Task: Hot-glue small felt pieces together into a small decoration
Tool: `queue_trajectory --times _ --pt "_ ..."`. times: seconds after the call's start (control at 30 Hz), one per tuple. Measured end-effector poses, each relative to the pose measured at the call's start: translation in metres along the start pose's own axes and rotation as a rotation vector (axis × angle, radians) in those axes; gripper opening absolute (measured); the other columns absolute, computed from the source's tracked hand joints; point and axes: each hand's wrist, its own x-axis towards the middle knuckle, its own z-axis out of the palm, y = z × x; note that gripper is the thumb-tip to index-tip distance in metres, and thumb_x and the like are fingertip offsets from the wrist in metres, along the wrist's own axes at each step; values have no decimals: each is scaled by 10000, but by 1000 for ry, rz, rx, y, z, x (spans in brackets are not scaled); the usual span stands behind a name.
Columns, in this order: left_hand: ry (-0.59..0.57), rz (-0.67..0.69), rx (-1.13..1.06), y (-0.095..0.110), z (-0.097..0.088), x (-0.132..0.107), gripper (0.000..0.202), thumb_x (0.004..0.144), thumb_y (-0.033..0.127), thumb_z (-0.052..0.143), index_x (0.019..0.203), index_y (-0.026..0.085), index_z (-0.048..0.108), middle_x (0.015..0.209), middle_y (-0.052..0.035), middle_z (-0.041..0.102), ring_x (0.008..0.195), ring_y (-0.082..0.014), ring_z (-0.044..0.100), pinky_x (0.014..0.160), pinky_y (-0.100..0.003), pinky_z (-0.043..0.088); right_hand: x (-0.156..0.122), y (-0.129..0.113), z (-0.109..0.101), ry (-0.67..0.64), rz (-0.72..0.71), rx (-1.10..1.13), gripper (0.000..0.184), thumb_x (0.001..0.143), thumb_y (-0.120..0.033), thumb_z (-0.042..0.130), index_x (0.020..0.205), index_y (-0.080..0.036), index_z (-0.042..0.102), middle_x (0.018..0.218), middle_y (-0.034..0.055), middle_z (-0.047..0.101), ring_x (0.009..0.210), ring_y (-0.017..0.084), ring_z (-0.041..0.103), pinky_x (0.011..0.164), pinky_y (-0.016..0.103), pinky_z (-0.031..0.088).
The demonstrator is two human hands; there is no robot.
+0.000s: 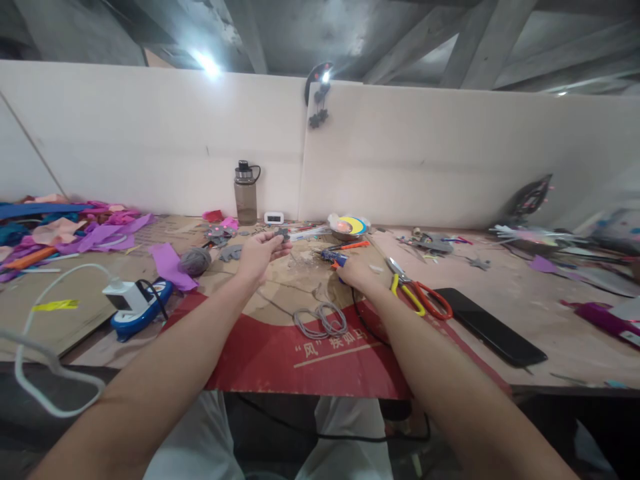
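My left hand (260,253) is raised a little above the table, its fingers pinched on a small grey felt piece (283,234). My right hand (356,272) rests on the table and is closed around a blue and orange glue gun (336,255), whose nozzle points left toward the felt piece. A black cord runs from the gun down past a coil of grey wire (321,320) on the red and brown cardboard (300,353).
Scissors with yellow and red handles (416,293) and a black phone (487,325) lie to the right. A grey bottle (245,193) stands at the white back wall. Purple and pink felt scraps (90,233) pile at left, by a white charger on a blue base (135,303).
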Motion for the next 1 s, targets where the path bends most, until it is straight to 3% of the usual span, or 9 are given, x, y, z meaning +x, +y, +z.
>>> queue_trajectory --times 0.17,0.3,0.4,0.5,0.6,0.73,1.0 --pt "-38 -56 -34 -2 -1 1 110 715 99 643 770 117 550 728 -54 655 738 -167 675 699 -288 554 5 4 -11 -51 110 37 200 647 -298 617 499 -197 527 450 60 524 529 201 543 499 298 373" --pt "-48 -66 -42 -1 -1 2 124 730 63 615 794 121 526 763 -71 667 768 -175 678 719 -293 553 8 -3 -19 -2 273 385 88 651 -264 560 621 -189 526 498 18 517 484 152 501 476 283 405" --pt "-26 -68 -51 1 -1 1 176 726 48 618 820 132 495 743 -66 666 761 -179 680 721 -303 550 3 -19 -24 51 158 714 116 678 -242 528 787 -204 523 641 3 557 537 127 524 533 274 461" --pt "4 -70 -33 4 -1 0 181 725 68 631 819 133 491 730 -63 667 739 -177 682 690 -287 546 -9 -41 -32 -26 -1 865 188 721 -267 519 902 -221 501 752 4 593 602 130 568 597 282 487" --pt "19 -99 32 8 -2 -1 137 740 116 632 822 126 522 773 -79 679 695 -168 681 588 -237 525 -24 -56 -38 -104 -131 795 212 751 -270 498 955 -217 485 727 4 611 605 144 574 617 292 479" --pt "47 -98 105 10 -4 0 136 738 151 640 828 139 539 791 -59 681 609 -136 669 438 -168 419 -32 -59 -35 -20 -292 571 176 761 -261 490 931 -217 501 687 -7 584 628 156 555 676 313 461" --pt "26 -39 183 8 -3 -1 127 739 189 628 819 159 534 782 -35 677 545 -113 650 363 -158 290 -30 -55 -25 39 -441 436 273 784 -233 459 1049 -223 521 948 51 625 858 202 583 757 330 453"
